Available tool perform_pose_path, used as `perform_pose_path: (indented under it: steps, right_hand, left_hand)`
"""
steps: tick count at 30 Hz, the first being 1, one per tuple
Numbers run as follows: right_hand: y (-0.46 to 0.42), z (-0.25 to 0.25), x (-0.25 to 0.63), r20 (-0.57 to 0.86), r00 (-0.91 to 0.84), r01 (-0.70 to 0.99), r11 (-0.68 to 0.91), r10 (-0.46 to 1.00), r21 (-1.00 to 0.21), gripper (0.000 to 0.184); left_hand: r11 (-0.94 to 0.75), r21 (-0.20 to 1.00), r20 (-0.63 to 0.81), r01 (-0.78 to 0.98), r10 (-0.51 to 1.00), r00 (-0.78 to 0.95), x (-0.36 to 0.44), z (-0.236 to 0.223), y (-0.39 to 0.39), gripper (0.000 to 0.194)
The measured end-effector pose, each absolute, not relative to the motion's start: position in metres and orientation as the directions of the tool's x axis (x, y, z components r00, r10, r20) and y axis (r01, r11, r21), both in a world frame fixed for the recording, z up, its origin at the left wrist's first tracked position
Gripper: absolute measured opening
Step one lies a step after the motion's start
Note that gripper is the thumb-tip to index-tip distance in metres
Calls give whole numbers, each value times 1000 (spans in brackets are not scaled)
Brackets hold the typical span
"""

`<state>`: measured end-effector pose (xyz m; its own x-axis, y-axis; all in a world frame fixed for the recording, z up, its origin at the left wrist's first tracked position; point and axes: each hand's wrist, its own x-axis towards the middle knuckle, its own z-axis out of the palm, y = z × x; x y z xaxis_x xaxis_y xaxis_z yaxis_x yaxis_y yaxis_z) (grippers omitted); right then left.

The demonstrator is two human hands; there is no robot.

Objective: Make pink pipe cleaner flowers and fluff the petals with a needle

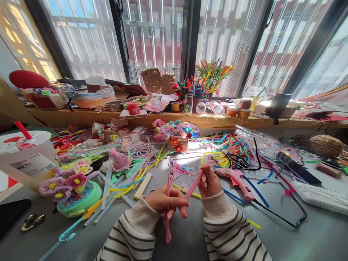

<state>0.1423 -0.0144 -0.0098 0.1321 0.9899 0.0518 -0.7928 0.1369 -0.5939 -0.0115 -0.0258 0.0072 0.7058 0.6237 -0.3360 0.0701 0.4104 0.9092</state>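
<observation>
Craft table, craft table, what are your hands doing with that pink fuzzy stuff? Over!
Left hand gripping pink stems. Right hand pinching pink loop. Yellow stem on table beyond; glue gun to the right. Over.

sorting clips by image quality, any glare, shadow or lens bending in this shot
In the head view, sunlight glares on the grey tabletop behind the hands; the window frames lean outward toward the edges, wide-angle style; the glue gun looks reasonably sharp.

We note a grey tabletop (187,237) beneath the hands; beyond them, a wooden ledge (160,120), then dark-framed, barred windows (154,40) admitting bright daylight.
</observation>
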Motion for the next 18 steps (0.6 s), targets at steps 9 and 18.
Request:
perform_pose_path:
  steps: [9, 18]
  right_hand:
    - [-16, -4, 144, 1, 49, -871, 43, 999, -490, 30]
    - [-19, -4, 148, -1, 73, -844, 61, 997, -532, 33]
  left_hand:
    - [436, 895, -347, 95, 545, 764, -14, 9, -28, 9]
    - [443, 889, -335, 115, 459, 823, -15, 1, -23, 11]
